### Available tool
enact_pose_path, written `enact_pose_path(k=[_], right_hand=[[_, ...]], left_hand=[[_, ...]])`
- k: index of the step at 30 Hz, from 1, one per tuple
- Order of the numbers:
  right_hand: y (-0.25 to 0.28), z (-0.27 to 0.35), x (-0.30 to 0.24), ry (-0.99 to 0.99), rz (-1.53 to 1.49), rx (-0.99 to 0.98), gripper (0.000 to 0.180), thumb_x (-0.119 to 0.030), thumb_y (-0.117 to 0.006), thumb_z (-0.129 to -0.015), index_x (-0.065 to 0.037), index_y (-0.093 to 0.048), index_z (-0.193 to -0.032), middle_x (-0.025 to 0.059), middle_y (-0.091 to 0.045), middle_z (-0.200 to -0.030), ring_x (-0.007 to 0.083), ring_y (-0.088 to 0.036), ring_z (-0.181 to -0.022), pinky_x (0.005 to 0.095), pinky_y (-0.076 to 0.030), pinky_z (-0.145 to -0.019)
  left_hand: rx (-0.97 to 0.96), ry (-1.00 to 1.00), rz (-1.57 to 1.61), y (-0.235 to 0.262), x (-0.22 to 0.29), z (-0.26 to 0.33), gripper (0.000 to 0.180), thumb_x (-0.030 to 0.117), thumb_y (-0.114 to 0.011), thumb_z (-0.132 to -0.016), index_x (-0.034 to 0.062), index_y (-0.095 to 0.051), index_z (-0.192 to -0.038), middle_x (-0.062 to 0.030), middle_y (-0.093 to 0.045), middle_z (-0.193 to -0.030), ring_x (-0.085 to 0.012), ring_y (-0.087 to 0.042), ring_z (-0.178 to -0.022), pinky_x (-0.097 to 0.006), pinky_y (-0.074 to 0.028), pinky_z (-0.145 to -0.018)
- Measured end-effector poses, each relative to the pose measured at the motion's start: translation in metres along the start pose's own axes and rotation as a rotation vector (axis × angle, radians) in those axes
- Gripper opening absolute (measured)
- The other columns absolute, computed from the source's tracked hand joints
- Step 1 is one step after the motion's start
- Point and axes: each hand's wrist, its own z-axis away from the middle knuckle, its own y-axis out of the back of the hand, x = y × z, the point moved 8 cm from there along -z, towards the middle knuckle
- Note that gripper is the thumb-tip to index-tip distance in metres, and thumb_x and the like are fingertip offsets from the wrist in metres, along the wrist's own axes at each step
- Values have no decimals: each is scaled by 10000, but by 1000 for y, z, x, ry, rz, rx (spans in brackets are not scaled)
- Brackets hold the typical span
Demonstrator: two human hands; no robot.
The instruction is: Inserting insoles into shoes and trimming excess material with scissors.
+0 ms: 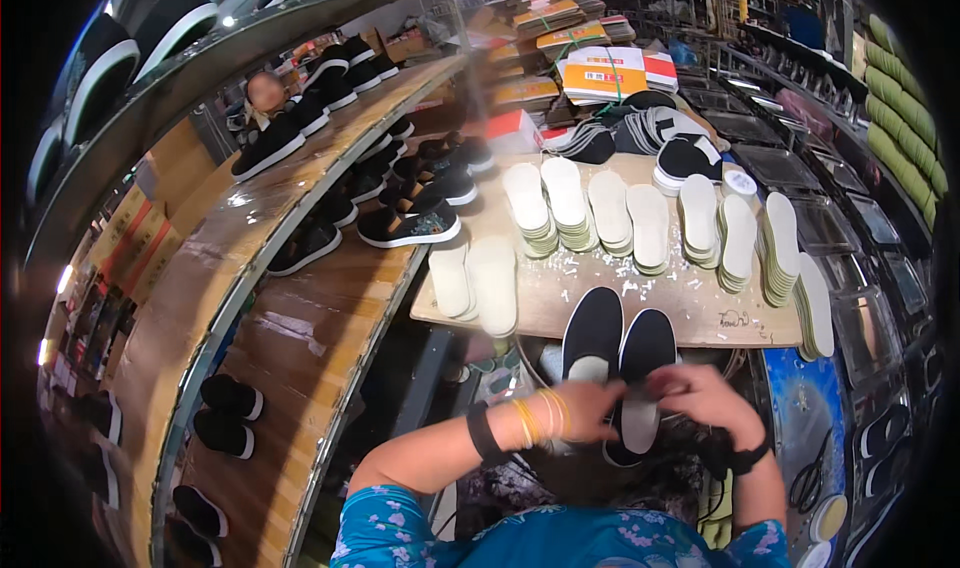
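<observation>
Two black slip-on shoes with white sole edges lie side by side before me, toes pointing away: a left shoe (592, 318) and a right shoe (650, 333). A pale insole (640, 426) lies in the opening of the right shoe. My left hand (588, 408), wearing yellow bands and a black wristband, is closed at the left side of that shoe. My right hand (700, 396) has its bent fingers at the shoe's opening, against the upper part of the insole. Both hands are slightly blurred. Something light also shows in the left shoe's opening.
Beyond the shoes, a wooden board (690, 313) bears stacked insoles (568, 203) and white scraps. Cartons (605, 73) and dark shoe uppers (655, 128) are behind. A shelf rack (330, 368) with shoes stands left. Scissors (808, 478) lie on a blue surface at right.
</observation>
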Motion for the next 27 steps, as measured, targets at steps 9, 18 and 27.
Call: enact_pose_path(k=[9,18,27], right_hand=[[72,36,77,-2,118,632,378,15,-660,-682,38,-578,-1049,87,-634,-838,117,-579,-766,250,-478,-717],[-61,-46,120,20,678,-52,378,-409,-540,-794,-57,-626,-901,185,-626,-892,367,-592,-843,446,-472,-745],[-65,-47,115,-142,713,-41,368,-409,-488,-827,-79,-650,-801,165,-633,-754,353,-609,-723,460,-479,-662]], left_hand=[[456,-91,-101,60,42,-9,394,477,-608,-763,83,-626,-762,-177,-586,-632,-355,-591,-612,-444,-454,-540],[1059,206,-56,362,59,182,360,336,-622,-815,-22,-654,-796,-1,-561,-605,-55,-480,-555,-229,-414,-521],[913,1034,-828,509,-213,364,578,487,-583,-780,-10,-581,-1075,-258,-558,-1096,-385,-520,-1050,-417,-404,-889]])
